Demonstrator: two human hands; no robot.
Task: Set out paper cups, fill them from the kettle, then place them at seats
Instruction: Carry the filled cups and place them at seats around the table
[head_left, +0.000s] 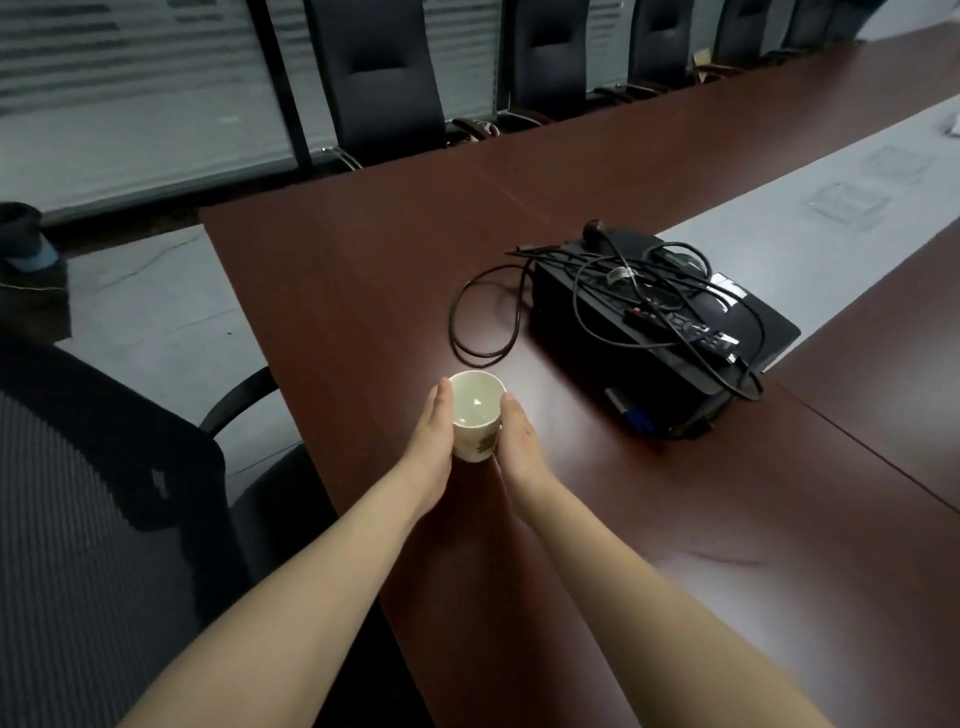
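Mesh chair (104, 493) at 9 o'clock, armrest near the tabletop (675, 545) edge. This looks like the seat being served.

Left hand (431, 447): grip closed on the left wall of the paper cup (475, 415), thumb lying up along the side to the rim. Fingers hidden under the hand.

Paper cup: centre of view, upright, held between both hands, close to the tabletop edge at the chair's end. Pale liquid inside, high enough to catch a glint. Cannot tell whether the base is down on the tabletop or just above it.

Right hand (519, 447): grip closed on the right wall, mirroring the left.

Cable (457, 322): loose black loop at 12 o'clock from the cup, near but apart. Projector (649, 353) at 2 o'clock, more cable piled on top.

Risks, as judged:
- Thin paper wall. Squeezing from both sides could buckle it and push liquid over the rim.
- If the contents are hot, a flinch could tip the cup.
- Letting go unevenly, one hand dragging the wall, could topple it.
- Set too near the edge, the cup could be knocked off by the chair's armrest or a sitter's elbow.
- A spill running toward 12 to 2 o'clock would reach the cable loop and projector: water on electrics.
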